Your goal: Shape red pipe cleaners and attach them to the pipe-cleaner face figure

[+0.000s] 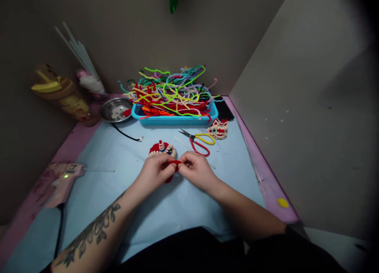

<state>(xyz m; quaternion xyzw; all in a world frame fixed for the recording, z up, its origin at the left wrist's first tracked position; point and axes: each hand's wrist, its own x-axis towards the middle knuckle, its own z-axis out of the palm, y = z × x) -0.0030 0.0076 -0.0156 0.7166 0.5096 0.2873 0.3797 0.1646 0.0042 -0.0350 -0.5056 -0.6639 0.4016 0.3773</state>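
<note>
My left hand (156, 168) and my right hand (198, 170) meet over the middle of the table, thumbs and fingertips pinched on a short, bent piece of red pipe cleaner (175, 162). Just behind my left hand lies a red, cream and blue pipe-cleaner figure (161, 147), partly covered by my fingers. Some red also shows beneath my hands; whether it belongs to that figure I cannot tell. Beyond my right hand rest open scissors (192, 138) with one yellow and one red handle. A similar red and cream piece (218, 130) lies farther right.
A blue tray (177, 121) heaped with coloured pipe cleaners stands at the back, a metal bowl (107, 114) left of it, a black phone-like slab (225, 109) right. At left lies a pink glue gun (66, 184), its green light on. Walls border the table.
</note>
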